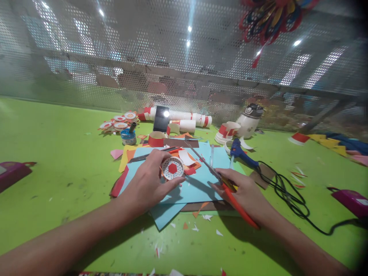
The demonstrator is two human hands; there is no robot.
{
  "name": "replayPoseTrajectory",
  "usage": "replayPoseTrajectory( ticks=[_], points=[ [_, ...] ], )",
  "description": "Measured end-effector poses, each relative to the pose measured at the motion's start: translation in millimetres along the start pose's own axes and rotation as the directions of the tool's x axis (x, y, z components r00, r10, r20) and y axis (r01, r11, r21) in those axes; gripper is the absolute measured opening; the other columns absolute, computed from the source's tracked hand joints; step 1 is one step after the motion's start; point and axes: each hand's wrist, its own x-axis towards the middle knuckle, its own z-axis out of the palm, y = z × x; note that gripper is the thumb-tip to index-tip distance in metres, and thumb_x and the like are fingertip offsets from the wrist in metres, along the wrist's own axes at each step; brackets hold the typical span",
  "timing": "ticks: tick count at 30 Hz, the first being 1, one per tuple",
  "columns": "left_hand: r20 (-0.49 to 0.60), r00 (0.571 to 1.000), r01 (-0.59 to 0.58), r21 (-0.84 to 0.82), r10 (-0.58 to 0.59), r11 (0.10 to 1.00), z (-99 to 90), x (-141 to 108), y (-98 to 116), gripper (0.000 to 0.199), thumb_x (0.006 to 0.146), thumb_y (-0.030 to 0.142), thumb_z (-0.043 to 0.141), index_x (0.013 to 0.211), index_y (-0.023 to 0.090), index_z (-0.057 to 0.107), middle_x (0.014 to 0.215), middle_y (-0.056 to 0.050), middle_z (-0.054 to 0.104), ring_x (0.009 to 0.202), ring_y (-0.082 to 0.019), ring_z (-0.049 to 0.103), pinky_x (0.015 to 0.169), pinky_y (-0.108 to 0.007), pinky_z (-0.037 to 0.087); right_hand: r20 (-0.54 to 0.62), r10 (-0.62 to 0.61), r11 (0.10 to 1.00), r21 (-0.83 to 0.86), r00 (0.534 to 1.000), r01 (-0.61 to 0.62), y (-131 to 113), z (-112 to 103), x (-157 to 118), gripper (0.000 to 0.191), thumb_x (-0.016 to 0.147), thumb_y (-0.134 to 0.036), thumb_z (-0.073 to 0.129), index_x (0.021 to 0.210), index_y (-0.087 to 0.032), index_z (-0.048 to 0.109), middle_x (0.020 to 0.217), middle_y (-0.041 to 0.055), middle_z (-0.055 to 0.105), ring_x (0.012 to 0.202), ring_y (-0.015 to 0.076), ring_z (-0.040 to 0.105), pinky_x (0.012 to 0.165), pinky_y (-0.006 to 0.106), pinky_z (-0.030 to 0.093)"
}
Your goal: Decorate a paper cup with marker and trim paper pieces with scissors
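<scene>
A small round paper piece (173, 168), white with blue dots and a red hexagon at its centre, is held between the thumb and fingers of my left hand (151, 178). My right hand (240, 188) is closed around orange-handled scissors (227, 183), whose blades point up and to the left, away from the round piece. Both hands are over light blue paper sheets (201, 188). Orange, white and red paper scraps (188, 159) lie just right of the round piece. Behind my left hand rests a dark, slender tool (140, 157).
A blue glue gun (243, 153) with a coiled black cable (290, 195) lies at right. Farther back are a blue jar (128, 137), a phone (161, 119), paper tubes (184, 126), cups (227, 132) and a bottle (250, 120). Purple objects (352, 202) sit at both sides.
</scene>
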Motion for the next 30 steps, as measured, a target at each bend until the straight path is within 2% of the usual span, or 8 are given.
replayPoseTrajectory(
  ticks=[3,9,14,18,30],
  points=[
    [-0.021,1.000,0.012,0.007,-0.012,1.000,0.4,0.2,-0.5,0.043,0.080,0.042,0.070,0.110,0.020,0.049,0.099,-0.004,0.058,0.077,-0.017,0.057,0.071,-0.033,0.051,0.016,0.011,1.000,0.002,1.000,-0.011,0.6,0.1,-0.3,0.025,0.083,-0.032,0.062,0.103,-0.020,0.070,0.098,0.0068,0.074,0.081,0.0212,0.068,0.070,0.032,0.056],
    [0.013,1.000,-0.024,0.027,0.023,0.999,-2.1,1.2,1.6,0.052,0.085,0.038,0.066,0.130,0.022,0.047,0.111,-0.008,0.057,0.095,-0.022,0.059,0.083,-0.038,0.051,0.037,0.026,1.000,-0.002,0.999,-0.025,1.2,0.2,-0.6,0.026,0.083,-0.031,0.061,0.104,-0.019,0.069,0.099,0.0078,0.073,0.083,0.0222,0.068,0.072,0.034,0.055],
    [0.002,1.000,-0.007,0.002,0.007,1.000,-1.4,2.2,0.8,0.044,0.084,0.037,0.068,0.123,0.024,0.052,0.107,-0.006,0.058,0.095,-0.021,0.059,0.086,-0.039,0.051,0.029,0.012,1.000,0.004,1.000,-0.012,0.3,-0.5,-0.5,0.026,0.083,-0.031,0.062,0.105,-0.019,0.069,0.097,0.0064,0.074,0.081,0.0208,0.068,0.073,0.033,0.055],
    [-0.018,1.000,0.015,-0.063,-0.016,0.998,2.3,1.2,-3.0,0.042,0.084,0.039,0.067,0.120,0.022,0.052,0.112,-0.008,0.059,0.100,-0.023,0.058,0.088,-0.042,0.052,0.025,-0.009,1.000,-0.008,1.000,0.009,0.0,-0.6,0.0,0.024,0.083,-0.031,0.061,0.102,-0.020,0.069,0.094,0.0058,0.074,0.078,0.0202,0.068,0.069,0.032,0.055],
    [0.028,0.984,0.178,-0.282,-0.178,0.943,6.3,2.0,-4.5,0.051,0.082,0.040,0.068,0.123,0.017,0.049,0.111,-0.011,0.062,0.096,-0.022,0.065,0.090,-0.044,0.056,0.056,0.002,1.000,0.015,0.998,-0.003,1.3,-0.6,-1.3,0.025,0.083,-0.029,0.062,0.106,-0.019,0.067,0.097,0.0063,0.072,0.081,0.0206,0.066,0.073,0.034,0.054]
  ],
)
